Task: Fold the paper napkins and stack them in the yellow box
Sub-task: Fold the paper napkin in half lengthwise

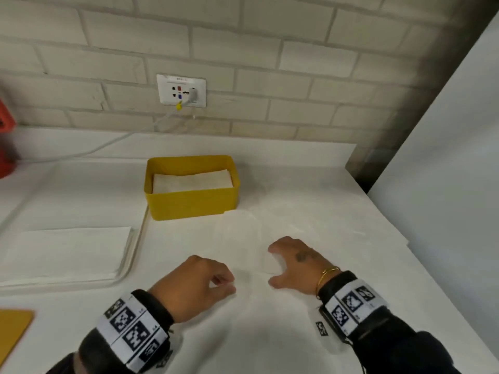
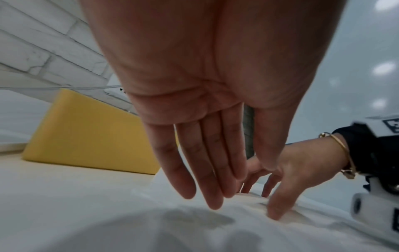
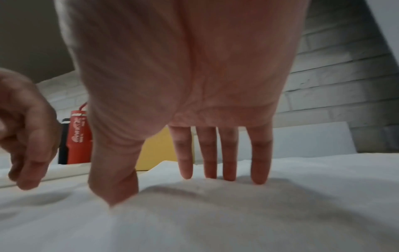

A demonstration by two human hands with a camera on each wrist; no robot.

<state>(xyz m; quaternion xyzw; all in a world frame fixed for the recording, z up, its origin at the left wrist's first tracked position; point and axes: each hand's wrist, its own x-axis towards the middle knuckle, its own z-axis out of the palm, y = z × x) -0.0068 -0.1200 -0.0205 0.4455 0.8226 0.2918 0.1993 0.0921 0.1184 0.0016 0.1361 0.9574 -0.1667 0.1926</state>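
A white paper napkin [image 1: 243, 244] lies flat on the white table, hard to tell from the surface. My right hand [image 1: 272, 265] stands on it with fingers spread and straight, and its fingertips [image 3: 259, 177] and thumb press the paper down. My left hand [image 1: 226, 284] hovers just to the left with relaxed fingers [image 2: 213, 196] pointing down at the napkin [image 2: 194, 221], holding nothing. Behind them sits the yellow box [image 1: 191, 203] with folded napkins [image 1: 191, 180] stacked inside.
A stack of unfolded napkins [image 1: 70, 249] lies on a white tray [image 1: 135, 260] at the left. A red container [image 3: 78, 136] stands far left by the brick wall. A cable [image 1: 94, 149] runs from a wall socket. A white panel [image 1: 445, 184] bounds the right side.
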